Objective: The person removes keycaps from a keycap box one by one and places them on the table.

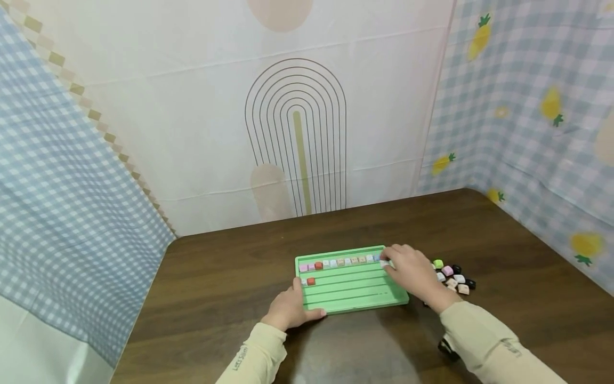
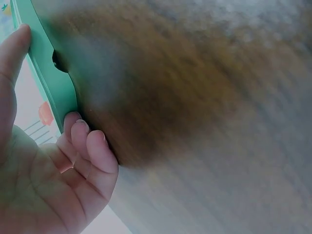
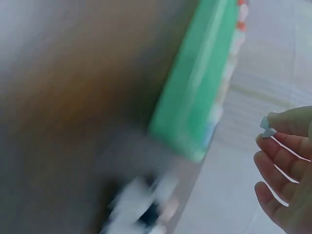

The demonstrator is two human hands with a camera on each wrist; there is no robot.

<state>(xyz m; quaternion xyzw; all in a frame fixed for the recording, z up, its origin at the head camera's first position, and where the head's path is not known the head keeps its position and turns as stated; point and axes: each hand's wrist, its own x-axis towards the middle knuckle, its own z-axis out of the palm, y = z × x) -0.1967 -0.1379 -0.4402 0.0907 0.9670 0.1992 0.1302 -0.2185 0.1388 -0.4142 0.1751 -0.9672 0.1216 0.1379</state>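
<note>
Pale keycap (image 3: 269,132), if that is what this small cube-like piece is, looks light and stiff, probably hard plastic; it is unlikely to crush or break, but its small smooth faces could twist or slip under uneven pressure. The best hold would be by two opposite sides, with the underside left free. The right hand (image 1: 412,272) has it pinched between thumb and index fingertip, so it lies at the very tip of the grip, partly hidden by the fingers, while the other fingers are spread apart and bent. From the head view, it is at the right end of the top row of keycaps (image 1: 340,262), just beside a blue one; whether it touches the green tray (image 1: 345,296) I cannot tell. The left hand (image 1: 286,308) grasps the tray's near left corner, thumb along the near edge. The tray seems rigid and light, so its rim suits a steadying hold. On the desk (image 1: 216,288), loose keycaps (image 1: 459,278) lie near the tray's right end, beyond the right hand.
</note>
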